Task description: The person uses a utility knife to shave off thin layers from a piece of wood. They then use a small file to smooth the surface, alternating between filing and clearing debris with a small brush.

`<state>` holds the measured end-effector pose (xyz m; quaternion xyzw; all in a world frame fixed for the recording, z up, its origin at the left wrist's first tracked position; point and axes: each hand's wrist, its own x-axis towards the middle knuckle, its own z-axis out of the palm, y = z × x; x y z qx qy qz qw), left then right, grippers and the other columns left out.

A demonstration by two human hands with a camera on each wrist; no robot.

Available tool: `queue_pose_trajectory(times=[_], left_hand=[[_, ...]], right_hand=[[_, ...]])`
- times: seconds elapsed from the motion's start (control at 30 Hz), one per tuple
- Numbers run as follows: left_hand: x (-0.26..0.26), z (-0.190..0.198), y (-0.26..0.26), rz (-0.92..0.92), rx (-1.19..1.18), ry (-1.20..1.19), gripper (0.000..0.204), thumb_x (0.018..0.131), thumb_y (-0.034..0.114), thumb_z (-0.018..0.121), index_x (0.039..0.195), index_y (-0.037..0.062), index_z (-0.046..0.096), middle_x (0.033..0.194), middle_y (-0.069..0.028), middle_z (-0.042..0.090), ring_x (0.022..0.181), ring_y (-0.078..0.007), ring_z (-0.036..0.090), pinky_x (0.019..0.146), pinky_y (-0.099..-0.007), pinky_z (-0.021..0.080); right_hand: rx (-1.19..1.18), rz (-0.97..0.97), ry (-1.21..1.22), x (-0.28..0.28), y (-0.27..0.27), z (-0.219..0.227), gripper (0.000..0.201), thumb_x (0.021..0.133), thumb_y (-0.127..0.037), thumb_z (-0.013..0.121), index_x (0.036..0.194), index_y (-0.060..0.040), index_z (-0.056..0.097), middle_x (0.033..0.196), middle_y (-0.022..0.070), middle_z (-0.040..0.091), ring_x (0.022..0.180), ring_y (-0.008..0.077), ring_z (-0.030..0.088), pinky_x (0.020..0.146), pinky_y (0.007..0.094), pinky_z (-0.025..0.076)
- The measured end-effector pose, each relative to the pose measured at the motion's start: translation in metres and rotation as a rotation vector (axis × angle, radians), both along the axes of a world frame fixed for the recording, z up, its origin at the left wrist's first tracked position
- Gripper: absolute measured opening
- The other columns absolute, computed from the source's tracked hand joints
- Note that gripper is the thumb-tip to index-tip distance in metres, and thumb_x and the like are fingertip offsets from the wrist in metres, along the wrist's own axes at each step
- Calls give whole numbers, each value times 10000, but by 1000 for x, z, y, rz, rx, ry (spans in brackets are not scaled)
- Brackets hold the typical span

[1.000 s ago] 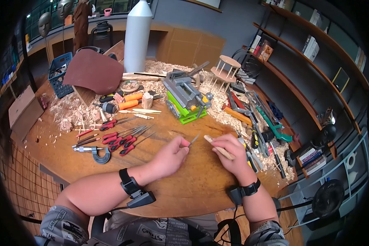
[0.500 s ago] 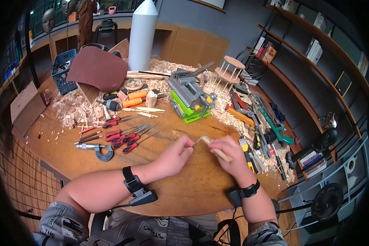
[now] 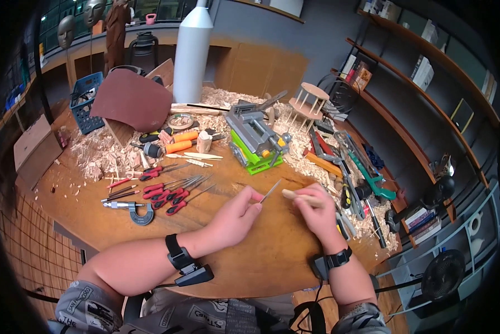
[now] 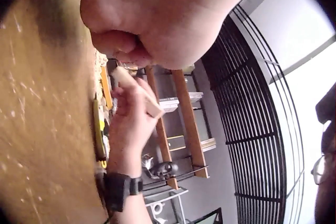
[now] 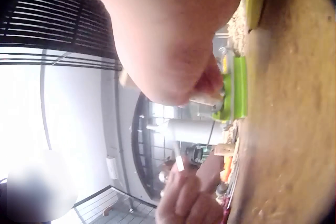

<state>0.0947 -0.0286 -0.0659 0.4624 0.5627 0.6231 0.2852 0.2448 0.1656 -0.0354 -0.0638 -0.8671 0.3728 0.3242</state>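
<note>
In the head view, my left hand (image 3: pixel 240 216) pinches a thin grey metal file (image 3: pixel 271 190), its blade pointing up and right. My right hand (image 3: pixel 319 220) grips a short pale piece of wood (image 3: pixel 289 194) whose rounded end points toward the file, a small gap between them. The left wrist view shows the wood piece (image 4: pixel 152 103) long and flat-sided across the right fingers. In the right wrist view the file (image 5: pixel 179 162) stands up from the left fingertips. The file's handle end is hidden in the left hand.
Several red-handled files (image 3: pixel 175 195) and a micrometer (image 3: pixel 141 213) lie left of my hands. A grey vise on a green base (image 3: pixel 255 164) stands ahead. Saws, pliers and wood shavings (image 3: pixel 297 139) cover the right side. A grey-white bottle-shaped cylinder (image 3: pixel 192 61) stands behind.
Half a second ago the file's tip was at the wood piece's end; now they are apart. The wood piece has turned in the right hand and lies more level.
</note>
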Motion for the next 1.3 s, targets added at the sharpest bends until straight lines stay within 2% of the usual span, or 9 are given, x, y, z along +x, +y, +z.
queue_pose_trajectory(times=[0.07,0.17,0.5,0.6,0.7,0.77,0.93,1.1,1.3], left_hand=[[-2,-9,0,35,-29,-41,122,1057,121,480,1168,72,468,660,63,432,556,-36,380,483,-234,298],[2,-22,6,90,-13,227,123,1058,124,476,1169,71,471,657,64,436,549,-36,383,480,-233,301],[1,-26,9,-11,-78,-97,103,1059,122,470,1153,81,464,669,51,447,549,-49,392,471,-238,301],[3,-8,4,-42,-59,-226,113,1056,132,480,1151,73,461,678,43,453,560,-55,401,485,-243,319],[0,-2,2,-46,-66,-295,120,1052,133,489,1147,67,456,683,41,456,574,-52,407,498,-242,328],[-1,1,0,-41,-53,-299,119,1054,127,484,1151,68,449,678,43,450,570,-45,396,491,-234,313],[2,-3,1,-110,-120,-255,127,1066,155,473,1169,81,460,655,38,460,529,-61,412,456,-232,311],[5,-11,2,-167,-124,-225,130,1056,151,485,1157,71,474,675,39,469,557,-55,418,483,-237,332],[7,-7,0,-185,-169,-260,122,1056,159,478,1139,69,471,672,35,469,543,-61,412,478,-248,333]], right_hand=[[-514,58,221,-4,-5,-4,123,926,0,657,1041,24,622,942,90,644,746,203,687,720,343,584],[-589,74,222,-9,-22,-10,146,935,-13,649,1067,22,596,944,104,651,763,198,696,708,321,580],[-253,60,235,-9,-34,-8,56,943,-26,641,993,0,636,882,50,624,885,169,708,766,264,546],[-79,53,-75,-2,-23,-14,55,939,-29,645,982,5,641,919,77,654,850,203,714,756,280,554],[-457,93,-105,1,-25,-5,77,942,-56,636,993,1,637,948,127,688,784,223,709,713,312,565],[-1118,299,173,0,-22,3,141,974,-144,600,1054,-30,620,902,127,717,758,208,712,666,322,573],[-1580,529,197,5,3,-15,279,1016,-321,523,1088,-79,643,876,101,703,621,217,624,586,321,492],[-1528,477,216,1,-10,-6,166,1001,-212,575,1063,-69,632,859,91,683,678,207,659,630,319,532],[-604,103,125,-4,-15,-18,186,866,44,696,1003,-51,615,1007,66,630,817,173,649,710,297,549]])
